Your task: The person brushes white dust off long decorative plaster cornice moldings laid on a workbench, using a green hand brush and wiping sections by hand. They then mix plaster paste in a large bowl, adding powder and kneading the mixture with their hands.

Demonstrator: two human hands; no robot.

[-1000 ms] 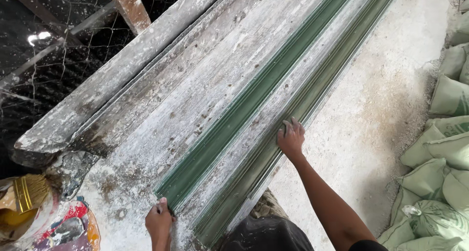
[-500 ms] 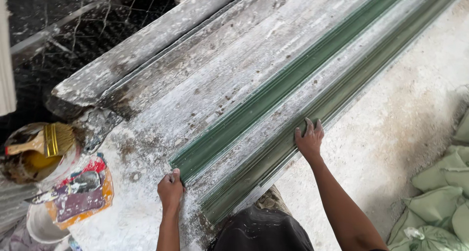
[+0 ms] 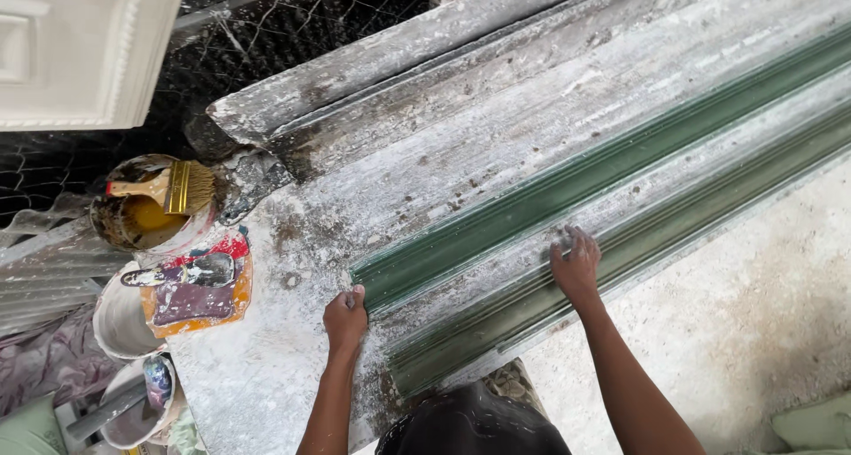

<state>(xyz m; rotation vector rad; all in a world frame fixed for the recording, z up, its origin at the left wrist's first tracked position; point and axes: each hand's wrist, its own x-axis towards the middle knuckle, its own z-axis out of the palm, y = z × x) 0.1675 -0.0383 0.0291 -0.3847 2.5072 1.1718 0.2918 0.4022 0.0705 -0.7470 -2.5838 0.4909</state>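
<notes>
A long green ribbed mould [image 3: 567, 198] lies on a plaster-crusted workbench [image 3: 266, 366], running from the near middle to the far right. My left hand [image 3: 345, 316] grips the mould's near end with its fingers curled over the edge. My right hand [image 3: 575, 264] rests flat on the whitish strip between the mould's two green channels, fingers spread. A dark cap at the bottom edge hides part of the mould's near corner.
A pot with a yellow-bristled brush [image 3: 164, 189] and other buckets [image 3: 120, 318] with a trowel stand left of the bench. A white panel [image 3: 80, 47] leans against wire mesh at top left. Grey timber profiles [image 3: 399, 56] lie along the bench's far side. Concrete floor [image 3: 753, 313] lies to the right.
The view has swung left and down, bringing the buckets and the white panel into sight. My right hand slid back along the mould toward me; my left hand stays at the mould's end.
</notes>
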